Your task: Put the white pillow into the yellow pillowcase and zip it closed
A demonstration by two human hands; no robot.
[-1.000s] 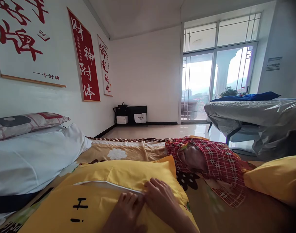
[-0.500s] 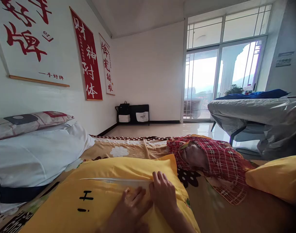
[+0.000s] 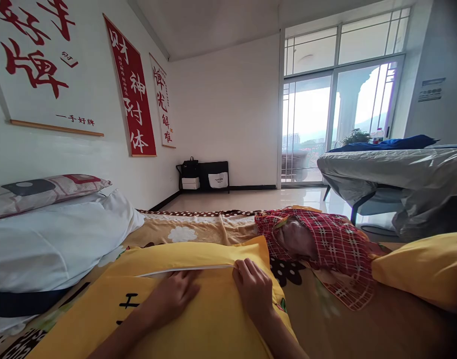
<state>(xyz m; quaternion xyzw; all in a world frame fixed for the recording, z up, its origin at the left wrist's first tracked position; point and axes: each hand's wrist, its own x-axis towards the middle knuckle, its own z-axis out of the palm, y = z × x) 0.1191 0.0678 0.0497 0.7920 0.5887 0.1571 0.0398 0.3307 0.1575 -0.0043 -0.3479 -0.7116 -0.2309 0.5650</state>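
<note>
The yellow pillow is set below the grip, its slit edge pinched by the right hand; the left hand cannot be read (fingertips partly hidden). Rightward, blanket is exposed.

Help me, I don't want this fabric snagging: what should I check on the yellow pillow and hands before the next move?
1. Right hand at the slit of the yellow pillow: ok, by its right end.
2. Its grip firm: cannot tell, the contact is mostly hidden.
3. Left hand clear of the slit: not ok, it reaches it.
4. Black lettering uncovered: not ok, the left forearm hides part.
5. Red plaid cloth clear of both hands: ok, lying beyond them.
</note>
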